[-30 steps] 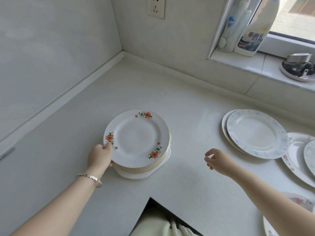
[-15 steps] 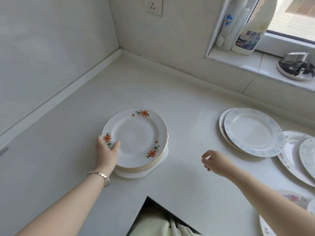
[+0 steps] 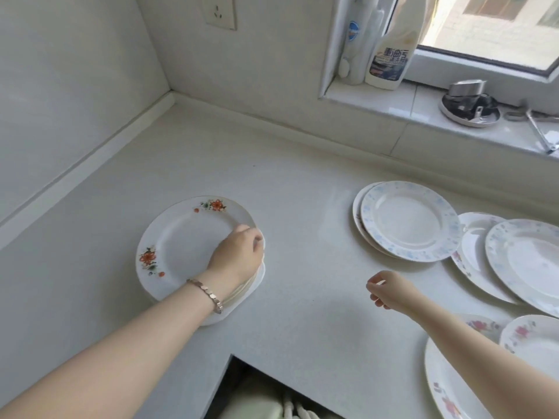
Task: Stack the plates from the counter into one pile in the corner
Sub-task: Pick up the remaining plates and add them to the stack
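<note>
A pile of plates [image 3: 181, 246] stands on the white counter [image 3: 302, 297], its top plate white with orange flowers on the rim. My left hand [image 3: 237, 255] lies across the pile's right side, fingers curled over the right rim of the top plate. My right hand [image 3: 385, 288] hovers above the bare counter to the right of the pile, fingers loosely curled, holding nothing. More plates lie at the right: a blue-speckled plate [image 3: 408, 220] on top of another, overlapping plates [image 3: 526, 261] beside it, and pink-flowered plates [image 3: 453, 388] at the lower right.
The counter corner [image 3: 172, 95] lies behind the pile, between two walls. A windowsill [image 3: 423, 107] holds two cleaner bottles [image 3: 388, 55], a metal dish with tools [image 3: 469, 105] and tongs. The counter has a cut-out edge [image 3: 242, 367] near me.
My left hand moved from the pile's left rim across to its right rim. My right hand stayed about where it was. The view shifted slightly.
</note>
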`<control>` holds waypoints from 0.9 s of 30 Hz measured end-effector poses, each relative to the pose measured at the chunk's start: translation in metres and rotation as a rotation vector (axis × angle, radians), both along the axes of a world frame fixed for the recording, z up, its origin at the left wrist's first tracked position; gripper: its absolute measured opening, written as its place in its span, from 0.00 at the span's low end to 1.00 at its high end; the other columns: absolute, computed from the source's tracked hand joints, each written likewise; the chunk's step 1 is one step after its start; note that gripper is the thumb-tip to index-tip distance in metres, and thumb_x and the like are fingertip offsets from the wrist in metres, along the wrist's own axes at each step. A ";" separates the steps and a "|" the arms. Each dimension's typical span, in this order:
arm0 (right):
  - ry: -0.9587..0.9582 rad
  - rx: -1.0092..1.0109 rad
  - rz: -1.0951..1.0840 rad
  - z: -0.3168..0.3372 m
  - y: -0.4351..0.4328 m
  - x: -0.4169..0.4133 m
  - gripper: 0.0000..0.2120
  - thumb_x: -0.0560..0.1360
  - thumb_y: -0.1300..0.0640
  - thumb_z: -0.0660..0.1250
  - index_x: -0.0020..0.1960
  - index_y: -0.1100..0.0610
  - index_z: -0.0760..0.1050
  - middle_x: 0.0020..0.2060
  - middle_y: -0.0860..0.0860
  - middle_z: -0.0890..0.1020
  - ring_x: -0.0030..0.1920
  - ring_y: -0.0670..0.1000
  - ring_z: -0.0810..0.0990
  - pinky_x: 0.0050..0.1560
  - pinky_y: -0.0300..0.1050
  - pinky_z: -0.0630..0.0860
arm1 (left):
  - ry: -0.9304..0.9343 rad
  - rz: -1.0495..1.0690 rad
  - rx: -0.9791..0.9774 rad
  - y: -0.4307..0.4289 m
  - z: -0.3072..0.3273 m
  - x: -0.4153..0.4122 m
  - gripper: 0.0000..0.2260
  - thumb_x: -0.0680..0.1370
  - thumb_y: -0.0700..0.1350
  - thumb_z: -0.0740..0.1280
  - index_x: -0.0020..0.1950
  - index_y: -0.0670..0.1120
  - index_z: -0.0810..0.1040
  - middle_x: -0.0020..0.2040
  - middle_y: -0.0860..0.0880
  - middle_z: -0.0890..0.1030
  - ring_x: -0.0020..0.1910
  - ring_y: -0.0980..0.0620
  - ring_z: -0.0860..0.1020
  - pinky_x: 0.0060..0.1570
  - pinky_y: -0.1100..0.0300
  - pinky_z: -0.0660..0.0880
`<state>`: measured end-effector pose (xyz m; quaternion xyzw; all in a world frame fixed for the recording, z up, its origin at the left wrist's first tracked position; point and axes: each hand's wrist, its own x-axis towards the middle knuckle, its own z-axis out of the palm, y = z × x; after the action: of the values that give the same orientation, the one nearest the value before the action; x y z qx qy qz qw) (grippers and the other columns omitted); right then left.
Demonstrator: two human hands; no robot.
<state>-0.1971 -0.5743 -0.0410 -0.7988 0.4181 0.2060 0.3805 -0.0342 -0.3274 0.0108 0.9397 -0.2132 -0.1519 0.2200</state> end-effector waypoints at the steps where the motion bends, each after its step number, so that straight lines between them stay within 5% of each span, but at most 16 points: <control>1: -0.017 -0.022 -0.019 0.001 -0.009 -0.005 0.06 0.74 0.58 0.61 0.48 0.58 0.75 0.32 0.50 0.80 0.30 0.48 0.77 0.33 0.40 0.73 | 0.004 -0.068 0.005 -0.020 0.004 -0.004 0.11 0.79 0.44 0.57 0.55 0.43 0.77 0.58 0.44 0.78 0.57 0.43 0.76 0.56 0.54 0.72; 5: -0.066 -0.154 -0.143 0.009 -0.055 -0.021 0.11 0.75 0.56 0.61 0.40 0.62 0.77 0.30 0.54 0.75 0.30 0.53 0.71 0.35 0.42 0.67 | 0.012 -0.239 0.172 -0.083 0.001 -0.017 0.11 0.79 0.43 0.55 0.53 0.44 0.77 0.53 0.45 0.81 0.54 0.43 0.78 0.52 0.56 0.71; 8: -0.068 -0.202 -0.330 0.005 -0.092 -0.029 0.18 0.75 0.56 0.59 0.28 0.59 0.66 0.27 0.53 0.71 0.32 0.55 0.70 0.35 0.42 0.65 | 0.104 -0.246 0.259 -0.107 -0.009 -0.022 0.09 0.78 0.43 0.56 0.49 0.47 0.76 0.54 0.46 0.81 0.53 0.44 0.78 0.48 0.58 0.72; 11: -0.103 -0.023 -0.599 -0.002 -0.113 -0.029 0.11 0.76 0.55 0.60 0.49 0.63 0.74 0.33 0.61 0.76 0.41 0.64 0.79 0.42 0.48 0.73 | 0.144 -0.234 0.338 -0.118 -0.019 -0.023 0.10 0.78 0.43 0.56 0.50 0.48 0.76 0.54 0.47 0.80 0.53 0.45 0.78 0.47 0.59 0.70; 13: -0.226 0.212 -0.803 -0.009 -0.122 -0.025 0.26 0.76 0.58 0.61 0.73 0.58 0.60 0.46 0.70 0.80 0.46 0.71 0.79 0.45 0.50 0.77 | 0.163 -0.216 0.378 -0.121 -0.025 -0.023 0.11 0.77 0.43 0.56 0.51 0.47 0.77 0.51 0.47 0.81 0.53 0.45 0.79 0.46 0.60 0.71; 14: -0.283 0.277 -0.872 -0.011 -0.126 -0.022 0.32 0.76 0.58 0.62 0.76 0.54 0.53 0.46 0.69 0.80 0.44 0.70 0.79 0.51 0.51 0.78 | 0.170 -0.206 0.389 -0.121 -0.027 -0.022 0.10 0.77 0.43 0.56 0.49 0.47 0.77 0.50 0.47 0.81 0.52 0.45 0.79 0.46 0.60 0.71; 16: -0.324 0.313 -0.956 -0.017 -0.134 -0.017 0.34 0.74 0.58 0.64 0.76 0.50 0.53 0.32 0.57 0.74 0.30 0.55 0.75 0.45 0.46 0.78 | 0.164 -0.188 0.401 -0.118 -0.031 -0.021 0.08 0.77 0.44 0.56 0.45 0.50 0.75 0.51 0.48 0.81 0.52 0.45 0.79 0.47 0.60 0.72; 18: -0.363 0.346 -1.021 -0.018 -0.136 -0.014 0.34 0.73 0.58 0.66 0.75 0.48 0.56 0.29 0.51 0.70 0.25 0.47 0.70 0.33 0.38 0.74 | 0.163 -0.169 0.400 -0.116 -0.032 -0.019 0.06 0.77 0.44 0.56 0.44 0.51 0.72 0.52 0.49 0.81 0.52 0.46 0.79 0.47 0.60 0.72; 21: -0.514 0.471 -1.136 -0.019 -0.135 -0.008 0.30 0.75 0.65 0.64 0.74 0.52 0.59 0.46 0.53 0.81 0.40 0.52 0.81 0.50 0.43 0.79 | 0.172 -0.140 0.394 -0.114 -0.031 -0.017 0.07 0.77 0.44 0.56 0.44 0.50 0.73 0.52 0.48 0.81 0.52 0.46 0.79 0.49 0.58 0.74; 23: -0.603 0.510 -1.183 -0.016 -0.135 -0.007 0.25 0.76 0.69 0.61 0.72 0.61 0.63 0.59 0.57 0.78 0.53 0.57 0.80 0.56 0.48 0.76 | 0.175 -0.130 0.368 -0.114 -0.029 -0.018 0.07 0.77 0.43 0.56 0.44 0.50 0.74 0.52 0.48 0.82 0.52 0.45 0.79 0.51 0.57 0.75; 27: -0.652 0.488 -1.088 0.002 -0.129 -0.014 0.18 0.76 0.71 0.60 0.65 0.67 0.68 0.56 0.61 0.77 0.47 0.56 0.79 0.52 0.48 0.74 | 0.181 -0.134 0.305 -0.105 -0.023 -0.022 0.08 0.77 0.44 0.58 0.47 0.48 0.76 0.52 0.47 0.82 0.52 0.45 0.79 0.53 0.55 0.77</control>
<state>-0.2115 -0.7034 -0.0394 -0.3874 0.5657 -0.1778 0.7059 -0.0566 -0.4329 -0.0126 0.9283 -0.2294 -0.2806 0.0827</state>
